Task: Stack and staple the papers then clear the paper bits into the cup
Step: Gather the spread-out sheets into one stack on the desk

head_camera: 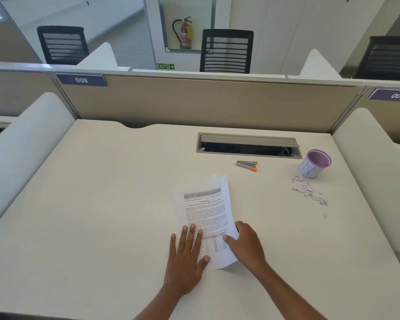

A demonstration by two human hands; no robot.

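the left hand [186, 257] is lying flat with straight, spread fingers, pressing down the near left part of the papers [203, 213]. the papers are lying printed side up near the middle of the counter [102, 204], a little tilted, and at the far end the sheets are not lining up exactly. the right hand [245, 245] is gripping their right edge, thumb on top and fingers curled at the edge, and the near right corner is lifting off the counter. farther right, the grey stapler [246, 165] with orange tips is lying well apart from the papers. the paper bits [308, 191] are lying scattered on the counter, just beside the cup [314, 163], which is standing upright at the far right.
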